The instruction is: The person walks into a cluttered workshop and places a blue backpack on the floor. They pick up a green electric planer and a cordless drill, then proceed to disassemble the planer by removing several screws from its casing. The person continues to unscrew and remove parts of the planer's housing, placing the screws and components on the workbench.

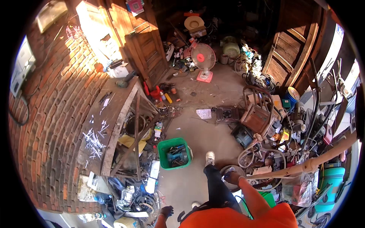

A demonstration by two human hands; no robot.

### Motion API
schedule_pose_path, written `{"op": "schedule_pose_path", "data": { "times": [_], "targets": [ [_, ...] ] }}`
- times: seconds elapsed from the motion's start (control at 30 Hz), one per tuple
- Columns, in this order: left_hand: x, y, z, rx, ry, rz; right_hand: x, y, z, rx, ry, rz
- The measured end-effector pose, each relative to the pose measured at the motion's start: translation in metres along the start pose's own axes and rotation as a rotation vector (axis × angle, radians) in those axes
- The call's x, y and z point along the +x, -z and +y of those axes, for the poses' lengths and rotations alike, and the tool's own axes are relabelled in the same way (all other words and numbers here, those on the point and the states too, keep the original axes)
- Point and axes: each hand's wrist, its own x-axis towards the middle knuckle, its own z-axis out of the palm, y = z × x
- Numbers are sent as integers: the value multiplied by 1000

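Observation:
My left hand [166,211] hangs low beside my left leg, near the floor, its dark fingers loosely apart with nothing seen in them. My right hand [232,177] reaches forward above a round grey basin [228,186], its fingers curled in; whether they hold anything is hidden by shadow. Ahead and to the left, apart from both hands, a green tub [174,140] of tools stands on the floor, with a teal power tool [177,156] among them. A pale wooden pole [304,167] slants in from the right, its end close to my right wrist.
On the left, a wooden workbench [110,125] with scattered white strips stands by a brick wall [49,125]. Farther ahead is a pedestal fan [203,57] between wooden doors. A wooden chair [258,116], hoses and clutter line the right. Cables and bottles lie at lower left.

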Motion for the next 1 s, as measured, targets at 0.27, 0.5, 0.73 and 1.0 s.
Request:
{"op": "schedule_pose_path", "data": {
  "times": [0.27, 0.5, 0.73, 1.0],
  "targets": [
    [15, -35, 196, 25, 84, 108, 153, 233, -18, 363, -348, 61],
    [70, -59, 424, 37, -50, 54, 200, 341, 70, 299, -447, 129],
    [151, -75, 606, 143, -38, 18, 253, 391, 141, 287, -683, -142],
    [247, -51, 850, 201, -50, -40, 297, 406, 182, 495, -927, 157]
  ]
}}
